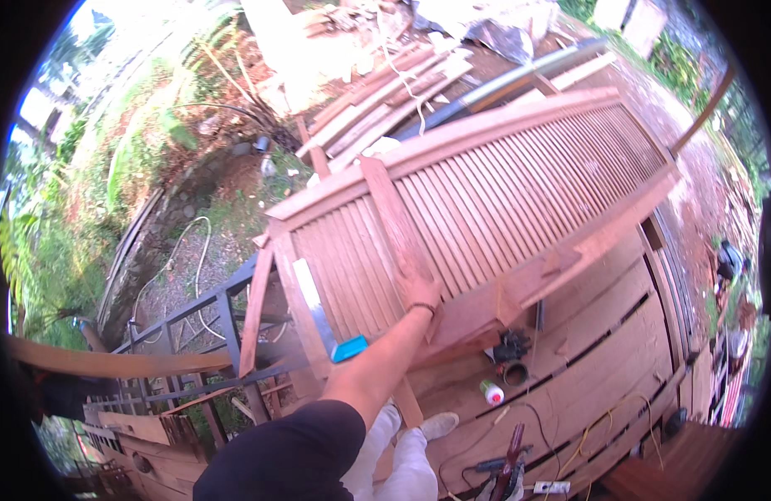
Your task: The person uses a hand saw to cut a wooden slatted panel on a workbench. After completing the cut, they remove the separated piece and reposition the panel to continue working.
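My left hand (pixel 418 286), with a band round its wrist, lies palm down on a wooden board (pixel 386 200). Its fingers appear stretched along the wood. The board runs across a large louvered wooden panel (pixel 502 209), which has many narrow slats inside a thick frame. On the panel's left end, beside my forearm, rests what looks like a try square with a pale metal blade (pixel 313 301) and a blue-green handle (pixel 349 348). My right hand is not in view.
Below the panel spreads a plank floor (pixel 586 359) with a white-and-green bottle (pixel 492 392), cables and a power strip (pixel 552 487). A dark metal frame (pixel 227 317) stands left. Stacked lumber (pixel 394 100) lies beyond the panel. A long beam (pixel 126 361) juts in from the left.
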The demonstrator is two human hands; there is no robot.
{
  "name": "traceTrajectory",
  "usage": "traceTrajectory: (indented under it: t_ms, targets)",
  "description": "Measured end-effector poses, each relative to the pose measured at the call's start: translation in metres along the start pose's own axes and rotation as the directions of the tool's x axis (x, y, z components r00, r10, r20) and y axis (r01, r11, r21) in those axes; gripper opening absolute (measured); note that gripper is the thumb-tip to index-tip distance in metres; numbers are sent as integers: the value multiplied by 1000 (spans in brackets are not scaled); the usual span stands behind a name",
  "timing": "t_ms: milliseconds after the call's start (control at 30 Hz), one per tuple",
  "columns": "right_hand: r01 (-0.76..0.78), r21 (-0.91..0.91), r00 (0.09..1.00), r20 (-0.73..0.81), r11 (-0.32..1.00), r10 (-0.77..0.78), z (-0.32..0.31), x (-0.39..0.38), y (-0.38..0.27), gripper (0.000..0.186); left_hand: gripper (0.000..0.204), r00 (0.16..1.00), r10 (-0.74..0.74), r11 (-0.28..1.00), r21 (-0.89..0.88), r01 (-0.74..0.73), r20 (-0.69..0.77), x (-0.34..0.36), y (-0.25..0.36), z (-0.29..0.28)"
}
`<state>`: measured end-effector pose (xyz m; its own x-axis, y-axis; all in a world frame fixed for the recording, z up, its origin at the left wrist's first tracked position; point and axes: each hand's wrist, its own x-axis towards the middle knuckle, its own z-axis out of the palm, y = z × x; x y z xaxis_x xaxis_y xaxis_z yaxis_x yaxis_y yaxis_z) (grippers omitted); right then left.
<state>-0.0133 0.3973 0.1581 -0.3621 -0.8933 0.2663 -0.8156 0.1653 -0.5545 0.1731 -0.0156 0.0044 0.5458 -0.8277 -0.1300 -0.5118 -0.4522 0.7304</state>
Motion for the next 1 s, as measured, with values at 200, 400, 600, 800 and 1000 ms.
traceTrajectory:
  t_ms: [200, 400, 600, 800, 1000]
  targets:
    - [320, 3, 947, -13, 947, -320, 104, 96, -18, 33, 108, 983, 13, 991, -135, 12, 185, 11, -55, -88]
    - [564, -137, 817, 233, 814, -527, 217, 195, -31, 59, 105, 991, 51, 987, -158, -31, 125, -38, -107, -223]
    - [531, -169, 636, 727, 830, -258, 255, 201, -37, 83, 95, 973, -153, 983, -76, 168, 170, -61, -159, -313]
    - [528, -189, 667, 696, 828, -267, 247, 202, -61, 92, 88, 975, -217, 976, -22, 216, -40, -65, -211, -329]
    - [347, -297, 870, 455, 889, -187, 276, 186, -50, 77, 87, 957, -258, 966, -11, 259, -136, -49, -225, -311]
